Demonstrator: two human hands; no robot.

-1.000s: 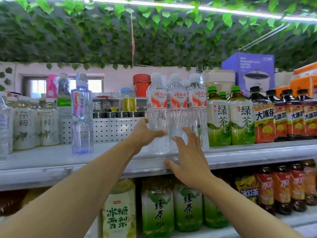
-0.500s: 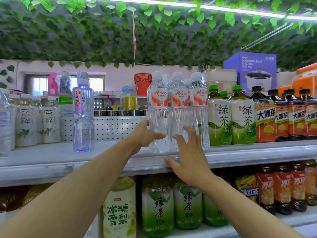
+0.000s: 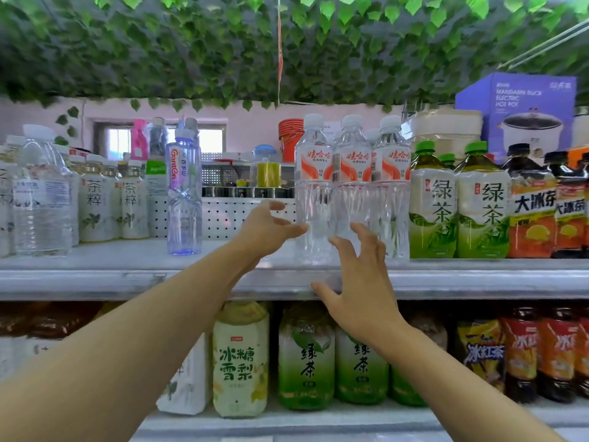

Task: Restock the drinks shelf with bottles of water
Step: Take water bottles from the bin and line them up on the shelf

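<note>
Three clear water bottles with red and white labels stand side by side on the upper shelf (image 3: pixel 111 277): the left bottle (image 3: pixel 314 173), the middle bottle (image 3: pixel 352 173) and the right bottle (image 3: pixel 391 173). More caps show behind them. My left hand (image 3: pixel 266 228) hovers just left of the left bottle, fingers loosely curled around nothing, thumb tip at the bottle's side. My right hand (image 3: pixel 361 275) is spread in front of the bottles' bases, thumb by the shelf's front edge, holding nothing.
Green tea bottles (image 3: pixel 459 202) crowd the water bottles' right side, then dark iced tea bottles (image 3: pixel 532 212). A lone purple bottle (image 3: pixel 184 199) stands to the left, with pale tea bottles (image 3: pixel 95 202) beyond. A lower shelf holds more drinks (image 3: pixel 306 355).
My left hand has come off the left water bottle and drawn back a little to the left. My right hand has stayed spread in front of the bottles.
</note>
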